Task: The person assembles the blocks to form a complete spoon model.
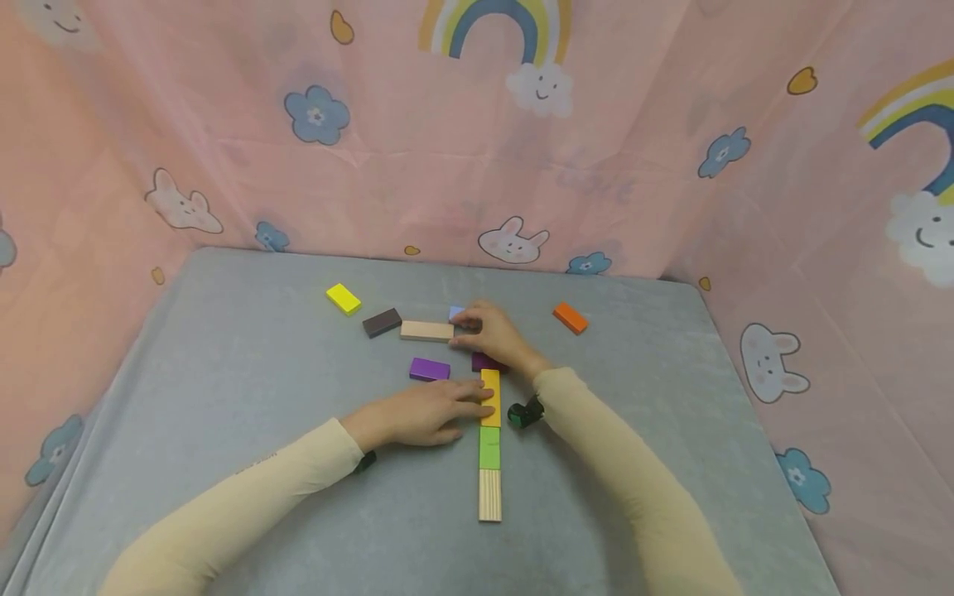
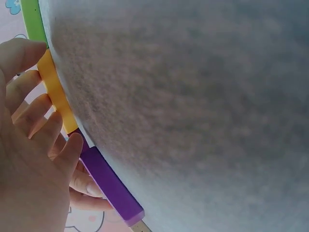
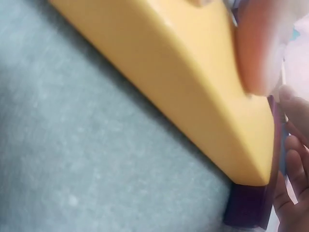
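In the head view my left hand [image 1: 425, 412] lies low over the table with its fingers extended onto the orange-yellow block [image 1: 490, 399]. That block joins a line with a green block [image 1: 489, 447] and a striped wooden block [image 1: 489, 495] on the near side. A dark purple block [image 1: 484, 362] meets its far end, partly under my right hand [image 1: 495, 335]. The thumb and index finger of my right hand pinch the right end of a plain wooden block [image 1: 425, 331]. Just beyond the index finger shows a light blue block [image 1: 456, 312], mostly hidden.
A bright purple block [image 1: 429, 369] lies between my left hand and the plain wooden block. Farther left are a dark brown block [image 1: 383, 323] and a bright yellow block [image 1: 344, 299]. An orange block [image 1: 570, 318] lies at right. Patterned pink cloth [image 1: 417, 190] surrounds the grey-covered table [image 1: 261, 356].
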Tool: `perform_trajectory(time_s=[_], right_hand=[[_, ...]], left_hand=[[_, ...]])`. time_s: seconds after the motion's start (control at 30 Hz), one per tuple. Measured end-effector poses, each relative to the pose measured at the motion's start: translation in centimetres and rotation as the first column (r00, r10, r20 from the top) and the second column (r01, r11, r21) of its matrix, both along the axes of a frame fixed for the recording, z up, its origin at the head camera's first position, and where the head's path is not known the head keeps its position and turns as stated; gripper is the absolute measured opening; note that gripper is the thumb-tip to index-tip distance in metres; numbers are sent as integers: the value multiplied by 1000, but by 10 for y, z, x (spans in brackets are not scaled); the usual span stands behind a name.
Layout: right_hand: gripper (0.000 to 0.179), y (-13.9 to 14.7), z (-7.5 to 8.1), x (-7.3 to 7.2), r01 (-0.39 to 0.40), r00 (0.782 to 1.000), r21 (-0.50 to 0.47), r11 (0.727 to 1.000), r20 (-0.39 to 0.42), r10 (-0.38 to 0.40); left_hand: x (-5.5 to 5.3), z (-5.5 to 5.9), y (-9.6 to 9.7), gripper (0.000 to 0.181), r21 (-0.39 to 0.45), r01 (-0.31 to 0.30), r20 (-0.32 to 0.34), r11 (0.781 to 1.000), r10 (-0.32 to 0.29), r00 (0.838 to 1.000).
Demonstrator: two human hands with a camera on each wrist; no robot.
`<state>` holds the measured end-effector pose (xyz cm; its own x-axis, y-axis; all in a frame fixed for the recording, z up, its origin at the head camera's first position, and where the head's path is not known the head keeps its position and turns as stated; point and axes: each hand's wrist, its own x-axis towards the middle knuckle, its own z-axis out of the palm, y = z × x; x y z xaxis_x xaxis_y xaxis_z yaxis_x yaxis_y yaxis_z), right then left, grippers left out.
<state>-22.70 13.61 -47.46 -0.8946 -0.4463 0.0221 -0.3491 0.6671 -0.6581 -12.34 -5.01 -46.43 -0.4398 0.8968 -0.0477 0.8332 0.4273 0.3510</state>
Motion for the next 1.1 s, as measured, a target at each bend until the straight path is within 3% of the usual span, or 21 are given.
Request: perform_trajectory(time_s=[0.53, 0.87, 1.1], right_hand=[[32, -3, -6, -3, 11, 999, -18, 1000, -36, -11], [30, -1, 1, 0, -7, 1000, -33, 999, -26, 6], [29, 8, 5, 4, 19, 1000, -97, 995, -8, -20]], left_hand=[[1, -1, 0, 52, 5, -3, 3, 1000, 3, 1000], [1, -2, 0, 52, 6, -6, 9, 1000, 6, 1000], [1, -2, 1, 52, 3, -17, 16, 1000, 17, 1000]])
